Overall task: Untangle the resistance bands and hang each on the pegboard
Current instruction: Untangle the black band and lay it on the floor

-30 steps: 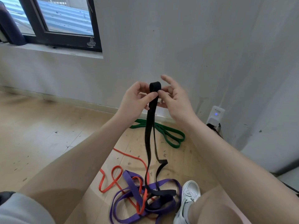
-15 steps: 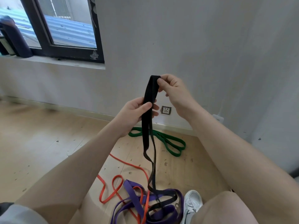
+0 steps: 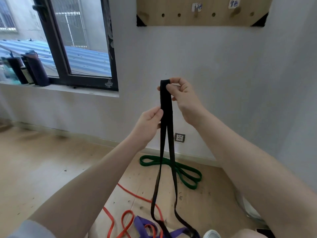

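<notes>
Aloft, right hand (image 3: 184,98) pinches black band (image 3: 166,107); left hand (image 3: 149,124) seemingly grips.

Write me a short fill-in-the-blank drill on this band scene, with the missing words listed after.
1. The right hand pinches the top of the ___ band.
2. The green band lies on the ___.
3. The left hand grips the band ___ the right hand.
4. The pegboard hangs on the ___.

Missing words: black; floor; below; wall

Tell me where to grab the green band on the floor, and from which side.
Take the green band at its rounded left end loop near the baseboard, reaching down from above. It lies flat and apart from the other bands, that end bare; the hanging black band crosses its middle.
</notes>
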Demonstrator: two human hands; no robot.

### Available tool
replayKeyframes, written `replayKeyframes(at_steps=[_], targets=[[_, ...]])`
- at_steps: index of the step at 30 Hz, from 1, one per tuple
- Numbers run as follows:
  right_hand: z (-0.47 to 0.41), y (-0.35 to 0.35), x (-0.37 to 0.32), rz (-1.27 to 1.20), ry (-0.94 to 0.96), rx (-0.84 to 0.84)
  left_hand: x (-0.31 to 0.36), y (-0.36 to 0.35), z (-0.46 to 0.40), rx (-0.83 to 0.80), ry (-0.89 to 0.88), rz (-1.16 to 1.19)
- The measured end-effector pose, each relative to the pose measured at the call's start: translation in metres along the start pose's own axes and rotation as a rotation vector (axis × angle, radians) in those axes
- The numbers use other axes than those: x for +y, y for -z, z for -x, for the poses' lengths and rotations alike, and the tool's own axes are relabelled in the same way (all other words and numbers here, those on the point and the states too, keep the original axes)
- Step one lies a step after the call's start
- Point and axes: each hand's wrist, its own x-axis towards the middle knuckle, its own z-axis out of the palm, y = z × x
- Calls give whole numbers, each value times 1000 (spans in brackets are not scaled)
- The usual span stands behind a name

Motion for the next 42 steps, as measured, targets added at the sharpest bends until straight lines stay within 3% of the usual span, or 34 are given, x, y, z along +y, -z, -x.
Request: replayKeyframes(at_steps=[4, 7, 10, 14, 17, 21, 28, 35, 39, 41, 42], targets=[[-2, -3, 6, -162, -47, 15, -5, 3, 4, -21, -108, -92], [-1, -6, 3, -248, -51, 7, -4, 3, 3, 91, -206, -134], [-3, -7, 0, -249, -34, 4, -3, -2, 3, 141, -160, -2], [-3, -5, 2, -209, -30, 7, 0, -8, 8, -20, -39, 236], [0, -3, 6, -207, -40, 6, -3, -8, 12, -70, -119, 49], [-3, -1, 13, -190, -47, 54, -9, -8, 8, 25, -130, -121], [78, 9, 99, 3, -400, -334, -1, -6, -12, 188, -40, 110], [92, 7, 122, 209, -420, -383, -6, 5, -26, 320, 9, 179], [83, 2, 105, 215, -373, -226, -9, 28, -55, 419, 100, 388], [74, -2, 92, 120, -373, -82, -21, 37, -61, 374, 282, 472], [68, -4, 87, 77, -372, -17, -30, 34, -53, 305, 429, 406]])
